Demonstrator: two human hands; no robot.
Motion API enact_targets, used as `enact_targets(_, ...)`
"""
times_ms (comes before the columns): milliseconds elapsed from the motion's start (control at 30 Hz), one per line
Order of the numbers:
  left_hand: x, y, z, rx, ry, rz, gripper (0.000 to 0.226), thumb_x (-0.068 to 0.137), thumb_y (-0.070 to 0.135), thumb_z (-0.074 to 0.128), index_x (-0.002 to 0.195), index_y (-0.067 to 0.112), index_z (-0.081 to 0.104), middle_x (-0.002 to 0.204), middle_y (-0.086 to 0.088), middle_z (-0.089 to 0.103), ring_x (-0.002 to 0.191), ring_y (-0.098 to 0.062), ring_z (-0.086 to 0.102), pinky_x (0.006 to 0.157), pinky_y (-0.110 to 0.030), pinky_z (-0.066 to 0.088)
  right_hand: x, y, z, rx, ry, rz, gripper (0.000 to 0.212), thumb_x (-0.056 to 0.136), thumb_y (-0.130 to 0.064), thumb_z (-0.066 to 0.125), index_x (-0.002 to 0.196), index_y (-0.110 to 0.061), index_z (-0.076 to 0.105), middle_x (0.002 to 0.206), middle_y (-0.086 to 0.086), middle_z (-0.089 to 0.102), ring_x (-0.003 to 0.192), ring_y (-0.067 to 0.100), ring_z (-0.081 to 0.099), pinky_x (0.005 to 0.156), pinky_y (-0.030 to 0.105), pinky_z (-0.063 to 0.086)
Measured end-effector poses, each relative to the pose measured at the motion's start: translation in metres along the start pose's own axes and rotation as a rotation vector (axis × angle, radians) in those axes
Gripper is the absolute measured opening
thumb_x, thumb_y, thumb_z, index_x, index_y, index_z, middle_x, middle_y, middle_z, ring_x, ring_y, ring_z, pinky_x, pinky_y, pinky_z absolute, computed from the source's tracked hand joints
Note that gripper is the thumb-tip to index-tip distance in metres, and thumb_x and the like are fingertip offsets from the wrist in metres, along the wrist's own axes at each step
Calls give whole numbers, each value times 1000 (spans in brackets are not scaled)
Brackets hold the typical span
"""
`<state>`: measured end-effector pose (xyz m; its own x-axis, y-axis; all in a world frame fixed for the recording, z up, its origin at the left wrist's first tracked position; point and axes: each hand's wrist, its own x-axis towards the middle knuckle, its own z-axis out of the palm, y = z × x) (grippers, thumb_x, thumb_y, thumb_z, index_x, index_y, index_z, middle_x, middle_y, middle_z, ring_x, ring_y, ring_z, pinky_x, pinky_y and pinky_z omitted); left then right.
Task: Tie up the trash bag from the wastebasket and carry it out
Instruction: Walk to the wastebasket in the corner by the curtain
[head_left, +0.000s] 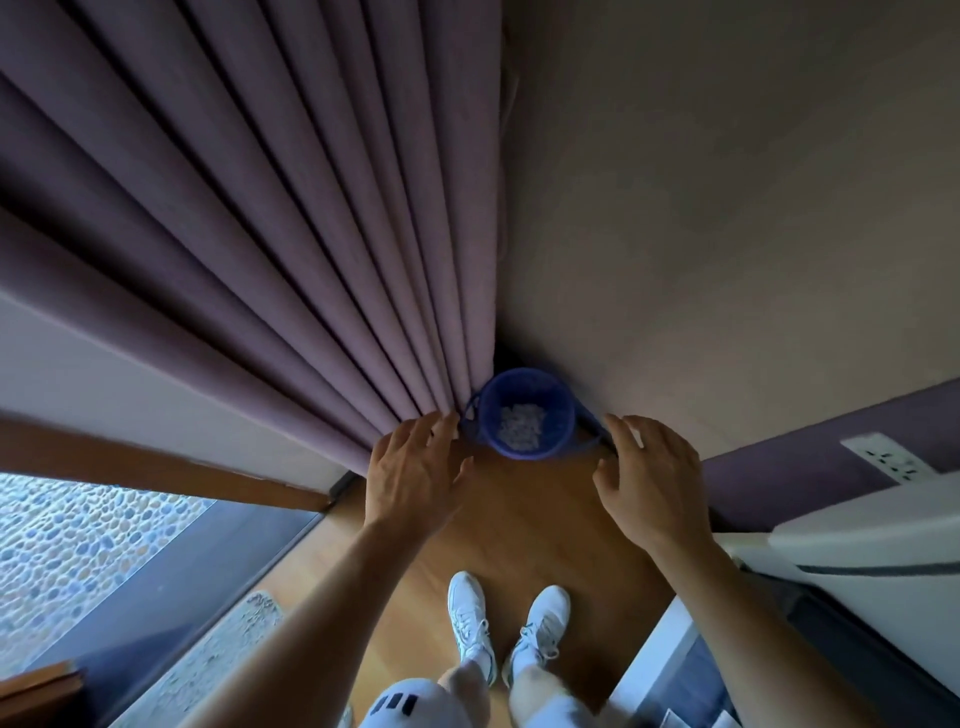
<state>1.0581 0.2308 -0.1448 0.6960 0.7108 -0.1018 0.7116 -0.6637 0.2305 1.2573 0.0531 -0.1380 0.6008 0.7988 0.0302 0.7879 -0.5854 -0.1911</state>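
A small round wastebasket lined with a blue trash bag (561, 415) stands on the wooden floor in the corner between curtain and wall. White crumpled trash (521, 427) lies at the bottom of the bag. Blue drawstring loops stick out at the bag's left and right sides. My left hand (413, 473) hovers just left of the basket, fingers spread, holding nothing. My right hand (652, 480) hovers just right of it, fingers apart, close to the right loop (589, 439); whether it touches the loop I cannot tell.
A purple pleated curtain (260, 234) hangs to the left, brushing the basket. A beige wall (727, 234) rises behind. A white bed or furniture edge (857, 540) lies at the right. A glass door with a wooden frame (156, 478) is at the left. My white shoes (509, 623) stand on the floor.
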Motion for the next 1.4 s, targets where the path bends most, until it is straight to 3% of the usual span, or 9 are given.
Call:
enact_targets(300, 42, 1, 105, -22, -32, -9, 57, 89, 48, 58, 140, 22, 50, 140, -5, 58, 127, -29, 54, 102, -46, 43, 24, 54, 108, 37, 11, 25, 52, 82, -26, 71, 131, -14, 58, 123, 13, 66, 114, 30, 62, 96, 48, 50)
enact_targets(433, 70, -1, 177, -40, -32, 12, 61, 81, 53, 44, 132, 21, 57, 127, -5, 67, 115, -30, 61, 94, -45, 50, 34, 88, 180, 24, -4, 48, 53, 83, -27, 70, 132, -13, 58, 124, 13, 66, 114, 30, 62, 97, 47, 50)
enact_targets(567, 95, -9, 255, -58, -18, 39, 57, 81, 53, 45, 130, 25, 55, 118, -2, 69, 113, -28, 61, 92, -46, 51, 47, 118, 257, 27, -12, 81, 54, 84, -30, 68, 134, -15, 55, 126, 11, 65, 116, 29, 61, 99, 47, 48)
enact_targets(733, 127, -25, 354, 0, -16, 126, 61, 83, 53, 44, 135, 24, 56, 132, -3, 64, 116, -30, 61, 93, -46, 50, 71, 158, 350, 57, 35, 133, 55, 83, -28, 71, 134, -14, 54, 121, 11, 66, 114, 30, 62, 97, 47, 50)
enact_targets(1067, 203, -49, 534, -35, 48, 327, 62, 87, 55, 44, 136, 18, 55, 138, -11, 59, 120, -34, 60, 92, -51, 54, 126, 229, 510, 47, 28, 252, 55, 89, -32, 63, 140, -14, 50, 128, 16, 60, 114, 36, 57, 88, 47, 52)
enact_targets(1267, 210, -65, 585, -28, 96, 371, 69, 95, 65, 30, 137, 18, 56, 138, -12, 60, 123, -35, 57, 102, -58, 44, 153, 248, 548, 245, -99, 409, 63, 93, -44, 59, 148, -26, 35, 142, 14, 49, 122, 35, 54, 93, 49, 51)
enact_targets(1400, 209, -56, 587, -44, 105, 363, 65, 90, 64, 39, 138, 23, 55, 140, -8, 59, 131, -29, 51, 111, -58, 34, 159, 245, 562, 265, -198, 396, 53, 95, -42, 57, 143, -22, 43, 131, 12, 61, 113, 31, 61, 90, 45, 52)
